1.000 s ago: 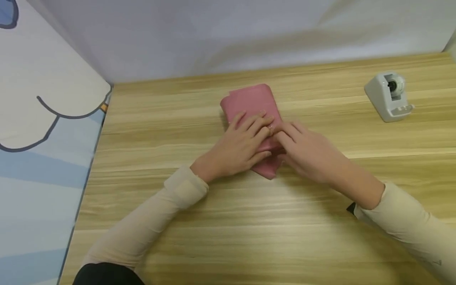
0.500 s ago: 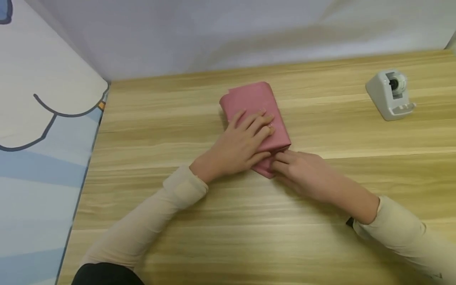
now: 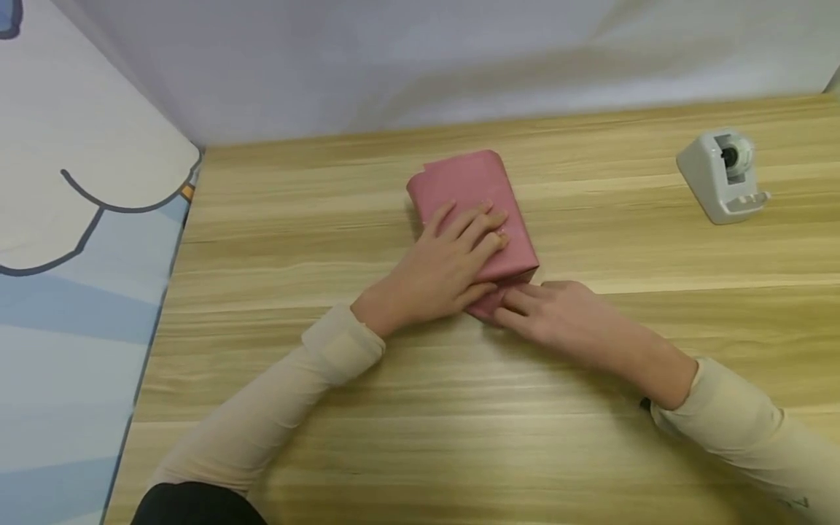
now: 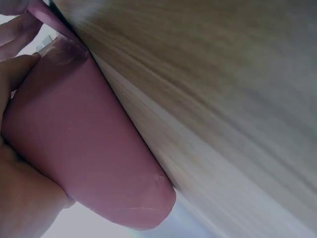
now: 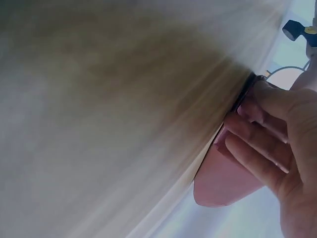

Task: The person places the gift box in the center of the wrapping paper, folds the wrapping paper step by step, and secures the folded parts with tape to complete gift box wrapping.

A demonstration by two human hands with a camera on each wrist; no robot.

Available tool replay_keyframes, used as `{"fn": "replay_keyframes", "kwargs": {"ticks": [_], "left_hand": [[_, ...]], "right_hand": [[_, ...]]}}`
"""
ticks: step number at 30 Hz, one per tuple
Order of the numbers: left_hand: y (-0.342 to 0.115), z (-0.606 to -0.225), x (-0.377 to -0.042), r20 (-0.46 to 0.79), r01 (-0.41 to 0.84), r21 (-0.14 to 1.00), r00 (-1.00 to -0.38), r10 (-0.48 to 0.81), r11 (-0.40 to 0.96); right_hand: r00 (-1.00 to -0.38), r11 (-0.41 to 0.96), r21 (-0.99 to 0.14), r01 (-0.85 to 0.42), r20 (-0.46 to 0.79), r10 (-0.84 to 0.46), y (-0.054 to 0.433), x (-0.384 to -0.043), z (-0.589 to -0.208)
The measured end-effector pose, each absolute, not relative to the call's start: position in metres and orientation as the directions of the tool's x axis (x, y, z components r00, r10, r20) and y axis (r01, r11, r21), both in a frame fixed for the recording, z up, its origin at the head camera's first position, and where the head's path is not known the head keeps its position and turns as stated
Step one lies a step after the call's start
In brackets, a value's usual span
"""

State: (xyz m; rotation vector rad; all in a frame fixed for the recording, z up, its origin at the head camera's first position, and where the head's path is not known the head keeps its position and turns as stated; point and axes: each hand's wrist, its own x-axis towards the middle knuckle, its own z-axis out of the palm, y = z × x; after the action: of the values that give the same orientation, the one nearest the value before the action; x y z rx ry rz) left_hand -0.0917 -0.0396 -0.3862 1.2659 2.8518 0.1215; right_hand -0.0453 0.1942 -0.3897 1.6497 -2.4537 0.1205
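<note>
A box-shaped parcel wrapped in pink paper (image 3: 462, 182) lies at an angle on the wooden table. My left hand (image 3: 436, 266) rests on its top, fingers spread, with the thumb by the near edge. At the parcel's near end a loose paper flap (image 3: 484, 306) sticks out toward me. My right hand (image 3: 571, 321) pinches this flap; in the right wrist view the thumb and fingers (image 5: 252, 156) bend around the pink paper. The left wrist view shows the parcel's long side (image 4: 89, 129), smooth with small creases, close against the table.
A grey-white tape dispenser (image 3: 718, 182) with a clear roll stands at the back right of the table (image 3: 315, 240). A pale wall (image 3: 394, 65) runs along the back edge. On the left is a panel with a cartoon print (image 3: 59, 306).
My right hand has come from the parcel's right edge down toward me to the near-end flap, uncovering the near right corner. The left hand has stayed on top.
</note>
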Motion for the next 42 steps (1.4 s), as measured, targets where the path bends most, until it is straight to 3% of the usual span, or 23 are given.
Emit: {"fn": "replay_keyframes", "kwargs": {"ticks": [9,15,23,30,37,42], "left_hand": [[-0.041,-0.386,-0.091,0.004,0.751,0.112,-0.656,0.755,0.651],[-0.046,-0.382,-0.094,-0.047,0.776,0.184,-0.607,0.794,0.604],[-0.040,-0.385,-0.086,0.020,0.777,0.090,-0.627,0.779,0.623],[-0.040,-0.386,-0.088,0.067,0.778,0.033,-0.627,0.776,0.627],[-0.040,-0.385,-0.089,0.038,0.764,0.062,-0.645,0.764,0.642],[-0.039,-0.385,-0.089,0.054,0.759,0.077,-0.650,0.758,0.646]], "right_hand": [[-0.341,0.381,0.069,-0.922,0.320,-0.884,0.198,-0.049,-0.388],[-0.413,0.425,-0.056,-0.903,0.384,-0.826,0.195,-0.055,-0.384],[-0.512,0.506,-0.121,-0.854,0.366,-0.777,0.185,-0.059,-0.371],[-0.558,0.539,-0.205,-0.817,0.516,-0.650,0.192,-0.065,-0.372],[-0.651,0.617,-0.208,-0.759,0.224,-0.725,0.198,-0.074,-0.383],[-0.654,0.625,-0.192,-0.756,0.196,-0.731,0.198,-0.079,-0.385]]}}
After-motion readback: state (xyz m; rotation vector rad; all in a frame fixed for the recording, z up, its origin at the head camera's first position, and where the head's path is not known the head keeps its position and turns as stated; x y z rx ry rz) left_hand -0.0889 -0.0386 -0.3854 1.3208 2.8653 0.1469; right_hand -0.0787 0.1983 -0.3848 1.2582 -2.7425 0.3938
